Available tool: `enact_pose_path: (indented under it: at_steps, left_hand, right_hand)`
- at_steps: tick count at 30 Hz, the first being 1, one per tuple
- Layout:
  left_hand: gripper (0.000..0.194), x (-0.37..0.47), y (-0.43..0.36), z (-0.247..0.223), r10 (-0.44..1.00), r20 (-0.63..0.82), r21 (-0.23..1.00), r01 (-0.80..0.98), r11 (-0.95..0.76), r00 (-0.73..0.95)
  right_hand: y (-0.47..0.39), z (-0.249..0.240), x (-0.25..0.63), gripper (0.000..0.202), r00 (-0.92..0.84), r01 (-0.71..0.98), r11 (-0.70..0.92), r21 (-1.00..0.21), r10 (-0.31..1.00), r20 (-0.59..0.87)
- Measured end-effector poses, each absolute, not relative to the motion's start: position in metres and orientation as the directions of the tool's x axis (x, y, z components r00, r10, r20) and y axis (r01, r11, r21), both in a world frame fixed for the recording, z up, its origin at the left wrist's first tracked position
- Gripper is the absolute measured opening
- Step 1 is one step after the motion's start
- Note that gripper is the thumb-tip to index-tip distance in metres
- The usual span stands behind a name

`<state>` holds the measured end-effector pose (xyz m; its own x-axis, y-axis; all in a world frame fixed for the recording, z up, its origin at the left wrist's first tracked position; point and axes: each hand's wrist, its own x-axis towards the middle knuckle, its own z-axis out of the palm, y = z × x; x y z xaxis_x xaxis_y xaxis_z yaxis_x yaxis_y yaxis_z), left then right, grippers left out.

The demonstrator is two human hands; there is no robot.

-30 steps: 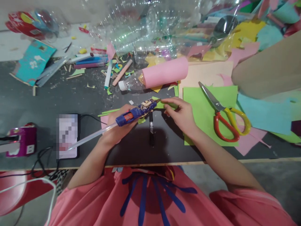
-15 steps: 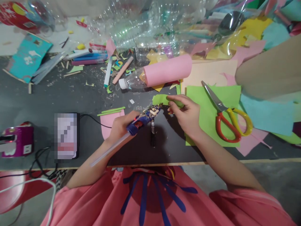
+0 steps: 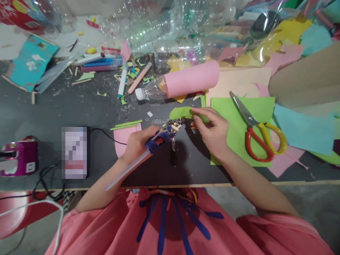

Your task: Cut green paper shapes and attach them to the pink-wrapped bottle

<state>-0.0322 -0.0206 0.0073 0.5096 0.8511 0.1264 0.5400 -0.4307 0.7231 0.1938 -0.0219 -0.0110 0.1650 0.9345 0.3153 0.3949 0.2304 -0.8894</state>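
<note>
My left hand (image 3: 139, 143) is wrapped round a blue hot glue gun (image 3: 158, 140), with a clear glue stick (image 3: 127, 170) poking out of its back end. The gun's tip points right, close to a green paper cutout (image 3: 180, 112). Between thumb and fingers, my right hand (image 3: 211, 131) pinches that cutout, whose right part is hidden by the hand. Left of the gun lies a pink paper piece (image 3: 120, 143) with thin green strips (image 3: 126, 124) along its top. Beyond my hands, a clear bottle wrapped in pink paper (image 3: 192, 79) rests on its side.
Scissors (image 3: 252, 122) with red and yellow handles lie on a green sheet (image 3: 223, 141) at right. A phone (image 3: 75, 152) and a purple box (image 3: 22, 157) sit at left. Markers (image 3: 101, 63) and plastic bottles (image 3: 148, 32) crowd the back. The table edge (image 3: 186, 186) runs before me.
The green cutout has tilted slightly and shows more of its length to the left of my right hand. Both hands keep their holds; the whole view has shifted a little.
</note>
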Motion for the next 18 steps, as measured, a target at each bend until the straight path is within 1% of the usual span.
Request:
enact_pose_path:
  at_steps: [5,11,18]
  left_hand:
    - [0.007,-0.0317,-0.0207,0.0091,0.854,0.133,0.73,0.533,-0.427,0.503]
    - [0.008,-0.0315,-0.0224,0.0101,0.879,0.073,0.762,0.543,-0.353,0.471]
    - [0.007,-0.0312,-0.0215,0.01,0.875,0.126,0.749,0.534,-0.392,0.467]
  right_hand:
    - [-0.0229,-0.012,0.1944,0.016,0.149,0.427,0.231,-0.874,0.935,0.32]
    - [-0.0235,-0.0109,0.1942,0.017,0.1,0.484,0.287,-0.827,0.921,0.378]
    - [-0.0243,-0.0094,0.1934,0.021,0.013,0.533,0.363,-0.764,0.9,0.436]
